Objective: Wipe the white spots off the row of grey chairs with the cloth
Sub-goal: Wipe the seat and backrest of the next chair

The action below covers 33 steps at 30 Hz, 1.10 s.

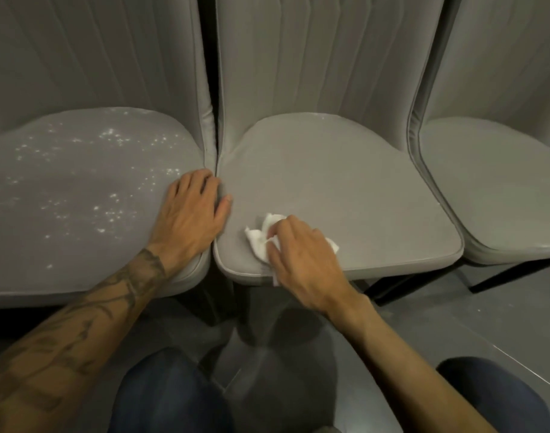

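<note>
Three grey upholstered chairs are seen side by side. A crumpled white cloth [262, 237] is pressed against the front left corner of the middle chair's seat [345, 195] by the right hand [301, 257], whose fingers are curled down over it, bunching it under the palm. The left hand [192, 214] is laid flat with fingers loosely spread at the right edge of the left chair's seat [64, 189], its fingertips touching the gap between the two seats. White spots [111, 170] are scattered over the left seat; the middle seat and the right chair's seat [498, 182] look almost clean.
</note>
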Tool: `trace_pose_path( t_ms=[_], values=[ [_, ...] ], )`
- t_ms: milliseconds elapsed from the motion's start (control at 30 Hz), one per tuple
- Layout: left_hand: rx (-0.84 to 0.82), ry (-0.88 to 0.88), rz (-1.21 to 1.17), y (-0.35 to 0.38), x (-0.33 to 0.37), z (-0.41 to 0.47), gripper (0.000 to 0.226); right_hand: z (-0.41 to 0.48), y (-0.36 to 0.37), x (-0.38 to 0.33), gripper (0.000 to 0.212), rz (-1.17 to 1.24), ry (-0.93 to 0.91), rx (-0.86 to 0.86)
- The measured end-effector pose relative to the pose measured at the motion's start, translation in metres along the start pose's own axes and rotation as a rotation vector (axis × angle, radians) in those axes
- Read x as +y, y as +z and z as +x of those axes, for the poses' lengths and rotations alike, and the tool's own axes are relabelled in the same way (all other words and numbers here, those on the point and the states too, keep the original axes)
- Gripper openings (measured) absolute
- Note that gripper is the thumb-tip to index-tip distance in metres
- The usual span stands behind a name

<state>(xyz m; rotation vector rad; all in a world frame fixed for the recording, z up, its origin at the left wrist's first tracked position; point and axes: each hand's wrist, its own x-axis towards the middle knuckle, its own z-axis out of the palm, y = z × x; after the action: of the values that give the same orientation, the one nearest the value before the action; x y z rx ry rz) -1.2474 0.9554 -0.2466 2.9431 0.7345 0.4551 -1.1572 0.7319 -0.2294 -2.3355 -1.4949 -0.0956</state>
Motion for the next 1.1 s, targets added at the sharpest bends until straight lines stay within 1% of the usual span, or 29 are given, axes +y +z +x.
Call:
trace_pose_path(
  t_ms=[33,100,133,167,233,300,367,400,467,567,600,633,700,733,800,833,900,967,1033,1067,1100],
  values=[
    [-0.002,-0.001,0.0,0.0,0.0,0.0,0.045,-0.006,-0.006,0.015,0.014,-0.002,0.057,0.014],
    [0.01,-0.001,0.011,0.002,-0.001,0.0,0.044,-0.022,-0.018,0.041,0.013,-0.009,0.228,0.085],
    [0.016,0.002,0.015,0.003,-0.001,0.0,0.043,-0.029,-0.019,0.044,0.013,-0.022,0.296,0.127],
    [0.02,0.002,0.015,0.003,-0.002,0.0,0.042,-0.032,-0.017,0.038,0.013,-0.046,0.326,0.16],
    [0.03,0.003,0.01,0.003,-0.001,-0.001,0.041,-0.024,-0.003,0.006,0.012,-0.062,0.276,0.171],
    [0.038,0.009,0.006,0.003,-0.001,0.0,0.04,-0.012,0.013,-0.028,0.013,-0.029,0.143,0.134],
    [0.036,0.013,-0.001,0.002,0.0,0.0,0.04,-0.009,0.016,-0.036,0.011,0.037,0.052,0.091],
    [0.037,0.017,-0.005,0.002,0.0,0.0,0.04,-0.011,0.012,-0.027,0.011,0.055,0.053,0.091],
    [0.043,0.022,-0.009,0.003,-0.002,0.001,0.04,-0.022,-0.001,0.008,0.012,0.053,0.133,0.127],
    [0.064,0.025,-0.008,0.004,-0.003,0.001,0.04,-0.039,-0.022,0.06,0.018,0.082,0.385,0.183],
    [0.066,0.026,-0.006,0.004,-0.003,0.001,0.039,-0.041,-0.023,0.064,0.018,0.077,0.432,0.204],
    [0.07,0.028,-0.005,0.004,-0.003,0.0,0.038,-0.041,-0.021,0.058,0.016,0.049,0.441,0.231],
    [0.089,0.032,-0.002,0.005,-0.002,0.0,0.035,-0.036,-0.006,0.022,0.011,0.041,0.391,0.261],
    [0.098,0.033,0.003,0.006,-0.003,0.0,0.033,-0.029,0.004,-0.003,0.012,0.077,0.34,0.256],
    [0.095,0.028,-0.001,0.007,-0.002,0.0,0.032,-0.016,0.022,-0.048,0.015,0.13,0.209,0.17],
    [0.088,0.022,-0.007,0.007,-0.002,0.001,0.032,-0.012,0.028,-0.063,0.013,0.122,0.143,0.121],
    [0.082,0.016,-0.01,0.007,-0.004,0.001,0.033,-0.009,0.027,-0.063,0.009,0.144,0.06,0.075],
    [0.102,0.025,0.0,0.006,-0.004,0.001,0.03,-0.012,0.018,-0.038,0.009,0.149,0.095,0.095],
    [0.111,0.023,0.008,0.006,-0.004,0.001,0.026,-0.017,0.011,-0.021,0.011,0.123,0.194,0.139],
    [0.112,0.017,0.01,0.006,-0.003,0.001,0.024,-0.017,0.012,-0.023,0.011,0.102,0.207,0.144],
    [0.112,0.01,0.012,0.005,-0.003,0.001,0.023,-0.015,0.015,-0.03,0.01,0.077,0.182,0.131]
  ],
)
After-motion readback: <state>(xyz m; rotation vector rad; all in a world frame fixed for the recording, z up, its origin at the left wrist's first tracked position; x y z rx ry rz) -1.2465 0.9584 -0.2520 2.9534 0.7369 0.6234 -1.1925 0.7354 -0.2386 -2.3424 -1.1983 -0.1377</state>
